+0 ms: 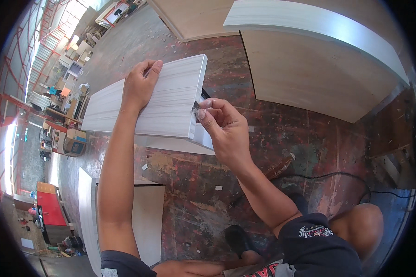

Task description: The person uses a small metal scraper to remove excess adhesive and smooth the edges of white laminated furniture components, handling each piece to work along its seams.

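Note:
A long drawer-like piece with a pale, grey-streaked wood-grain board [171,92] on top lies in front of me, raised off the floor. My left hand [140,85] is on its far long edge, fingers curled over and thumb along the top. At the board's right end, my right hand [226,129] pinches a small dark piece [195,107] between thumb and fingertips, against the end edge. What exactly the piece is cannot be made out. Pale dust or crumbs cling to my right fingertips.
A large cabinet carcass [309,74] with a white edge stands at the far right. Another white open box [148,217] stands near me at the left. A black cable [337,174] crosses the stained floor [194,198]. Cardboard boxes [75,142] and a red cabinet [51,207] lie left.

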The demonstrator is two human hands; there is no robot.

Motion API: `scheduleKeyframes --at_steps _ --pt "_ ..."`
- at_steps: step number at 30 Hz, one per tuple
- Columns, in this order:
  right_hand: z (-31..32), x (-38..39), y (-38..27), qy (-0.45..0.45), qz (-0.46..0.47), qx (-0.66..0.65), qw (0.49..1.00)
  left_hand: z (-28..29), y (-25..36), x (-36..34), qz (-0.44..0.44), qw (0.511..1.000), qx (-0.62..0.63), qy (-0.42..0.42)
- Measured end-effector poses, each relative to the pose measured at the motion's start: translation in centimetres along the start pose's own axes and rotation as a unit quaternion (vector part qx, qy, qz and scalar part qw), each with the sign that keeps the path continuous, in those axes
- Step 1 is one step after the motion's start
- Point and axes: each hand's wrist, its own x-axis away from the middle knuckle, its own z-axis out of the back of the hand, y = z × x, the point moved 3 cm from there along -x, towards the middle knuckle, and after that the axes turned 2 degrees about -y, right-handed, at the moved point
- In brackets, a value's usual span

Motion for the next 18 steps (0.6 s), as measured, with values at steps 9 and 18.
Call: scheduleKeyframes --at_steps 9,18 --pt "-0.8 2.4 -0.1 0.012 0.000 0.020 1.000 -0.1 -0.5 0.0 -0.010 1.000 -0.018 0.019" --pt "-0.7 2.9 -0.8 0.006 0.006 0.060 0.998 -0.1 -0.4 0.1 0.003 1.000 -0.014 0.016"
